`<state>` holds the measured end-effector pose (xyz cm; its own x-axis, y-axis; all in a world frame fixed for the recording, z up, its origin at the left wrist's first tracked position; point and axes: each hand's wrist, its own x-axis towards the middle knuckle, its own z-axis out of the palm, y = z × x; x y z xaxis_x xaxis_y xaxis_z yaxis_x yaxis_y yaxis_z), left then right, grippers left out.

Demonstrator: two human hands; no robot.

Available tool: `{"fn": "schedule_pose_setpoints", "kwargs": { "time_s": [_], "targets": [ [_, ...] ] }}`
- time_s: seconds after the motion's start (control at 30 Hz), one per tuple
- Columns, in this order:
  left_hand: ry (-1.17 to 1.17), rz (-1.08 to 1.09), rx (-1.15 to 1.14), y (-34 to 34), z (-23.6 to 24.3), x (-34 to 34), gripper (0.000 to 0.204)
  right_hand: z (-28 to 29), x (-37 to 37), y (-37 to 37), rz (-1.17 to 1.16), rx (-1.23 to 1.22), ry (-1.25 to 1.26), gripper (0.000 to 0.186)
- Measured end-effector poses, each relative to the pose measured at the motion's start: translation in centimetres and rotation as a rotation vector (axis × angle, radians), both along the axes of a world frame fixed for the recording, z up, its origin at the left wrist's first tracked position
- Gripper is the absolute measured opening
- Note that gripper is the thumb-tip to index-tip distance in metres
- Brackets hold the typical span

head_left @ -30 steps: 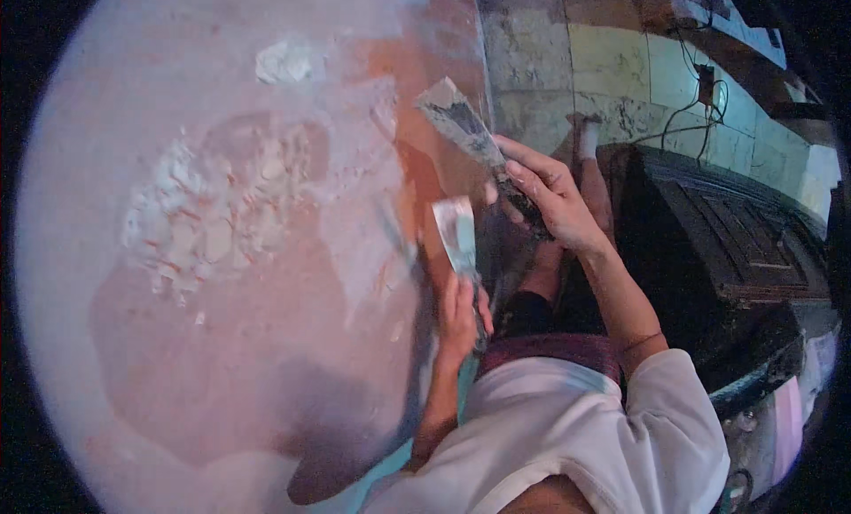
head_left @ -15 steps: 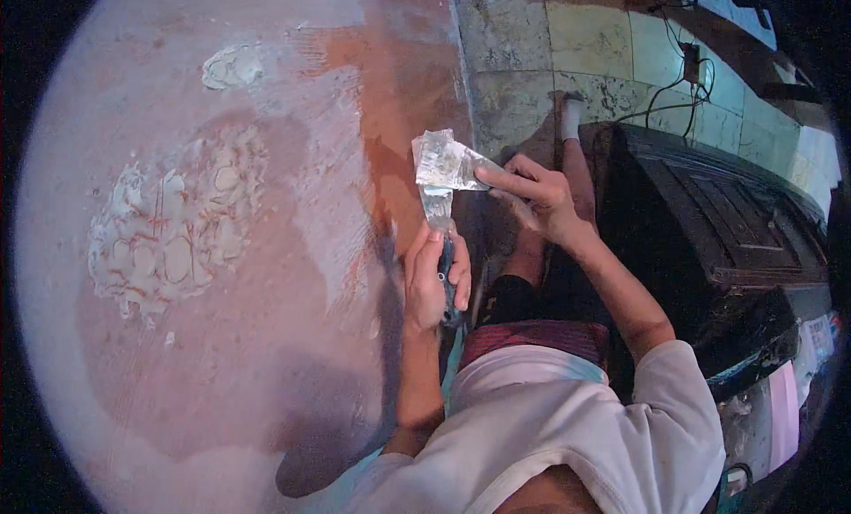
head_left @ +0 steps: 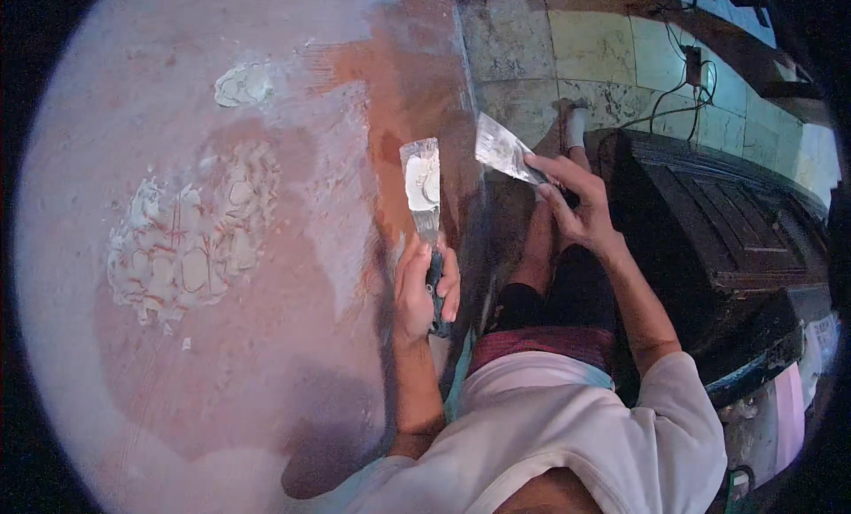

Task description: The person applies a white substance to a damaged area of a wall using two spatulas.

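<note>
Both left hand (head_left: 425,288) and right hand (head_left: 578,199) grip flared metal scrapers (head_left: 427,221) (head_left: 503,148), the left's smeared with white paste (head_left: 417,188).

Cannot see the whole handle of the scraper (head_left: 503,147), covered by the right hand (head_left: 582,206), nor all of the other scraper (head_left: 427,220), gripped in the left hand (head_left: 413,292). Cannot follow the wall (head_left: 204,381) to its left edge, lost in blackness. Cannot identify dim clutter (head_left: 746,425) by the dark cabinet's (head_left: 727,208) near corner.

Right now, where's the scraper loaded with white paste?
In the head view, the loaded scraper is central, in your left hand, left of the other scraper.
</note>
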<state>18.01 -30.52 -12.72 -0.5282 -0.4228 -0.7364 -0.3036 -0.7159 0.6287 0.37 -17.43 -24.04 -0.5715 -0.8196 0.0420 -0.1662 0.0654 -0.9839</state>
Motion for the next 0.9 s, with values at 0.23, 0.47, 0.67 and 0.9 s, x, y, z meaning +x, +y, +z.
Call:
{"fn": "schedule_pose_setpoints", "kwargs": {
  "time_s": [0.23, 0.47, 0.67, 0.9],
  "targets": [
    [0.117, 0.010, 0.240, 0.1, 0.4, -0.2, 0.024, 0.8, 0.7, -2.2, 0.058, -0.040, 0.271, 0.052],
    [0.306, 0.126, 0.311, -0.8, 1.2, 0.0, 0.023, -1.7, 2.2, 1.7, 0.161, 0.134, 0.168, 0.044],
    [-0.237, -0.256, -0.289, -0.1, 1.0, -0.1, 0.027, 1.0, -1.5, 1.1, -0.045, 0.195, -0.121, 0.032],
    [-0.289, -0.398, -0.321, -0.1, 1.4, -0.2, 0.029, 2.0, -3.2, -0.2, 0.051, 0.246, -0.168, 0.028]
  ]
}}
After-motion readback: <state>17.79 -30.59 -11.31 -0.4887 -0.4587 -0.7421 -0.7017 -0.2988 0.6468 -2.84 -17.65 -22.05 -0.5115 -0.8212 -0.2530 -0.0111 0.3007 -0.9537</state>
